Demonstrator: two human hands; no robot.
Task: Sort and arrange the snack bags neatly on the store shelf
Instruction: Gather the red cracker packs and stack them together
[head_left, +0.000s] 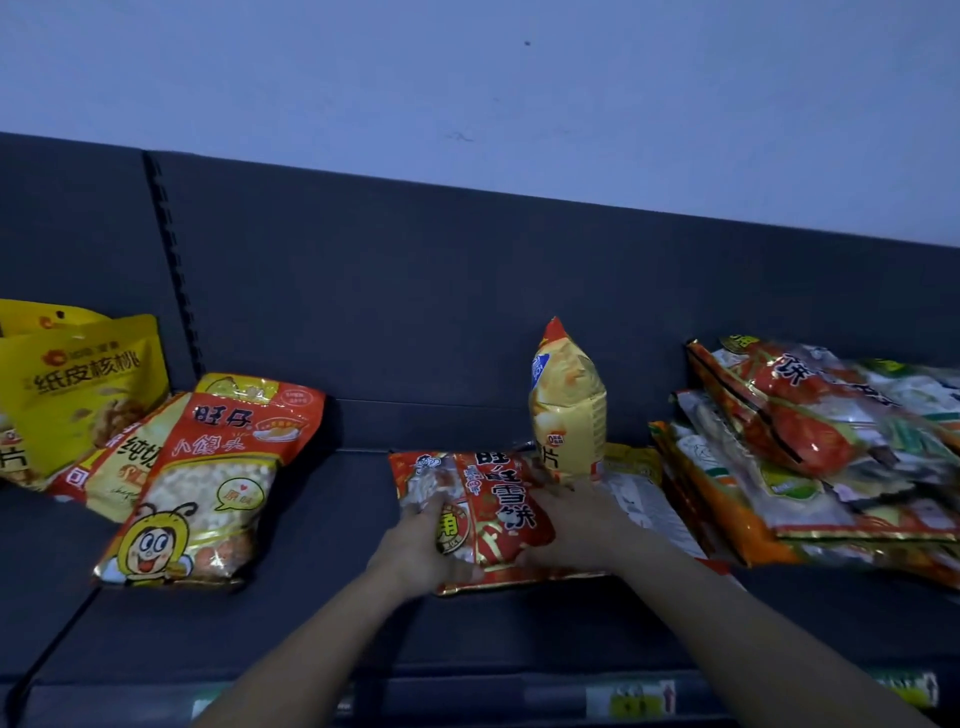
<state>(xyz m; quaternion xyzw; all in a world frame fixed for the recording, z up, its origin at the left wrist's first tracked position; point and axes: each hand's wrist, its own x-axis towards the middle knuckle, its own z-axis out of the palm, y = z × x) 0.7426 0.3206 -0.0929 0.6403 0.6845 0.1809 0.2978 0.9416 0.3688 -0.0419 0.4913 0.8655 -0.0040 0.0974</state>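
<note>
A red rice-cracker bag (493, 499) lies flat in the middle of the dark shelf (291, 597). My left hand (421, 545) grips its left lower edge, and my right hand (571, 525) holds its right side. Just behind the right hand a yellow chip bag (569, 410) stands upright. At the left, an orange bag with a bee cartoon (208, 483) leans on other bags, with a yellow walnut bag (78, 384) behind it. A messy pile of red and clear snack bags (810, 452) lies at the right.
The dark back panel (467, 291) rises behind the shelf, with a slotted upright (171, 265) at the left. Price tags (639, 699) sit on the shelf's front rail. A flat white-printed bag (644, 499) lies between the cracker bag and the right pile.
</note>
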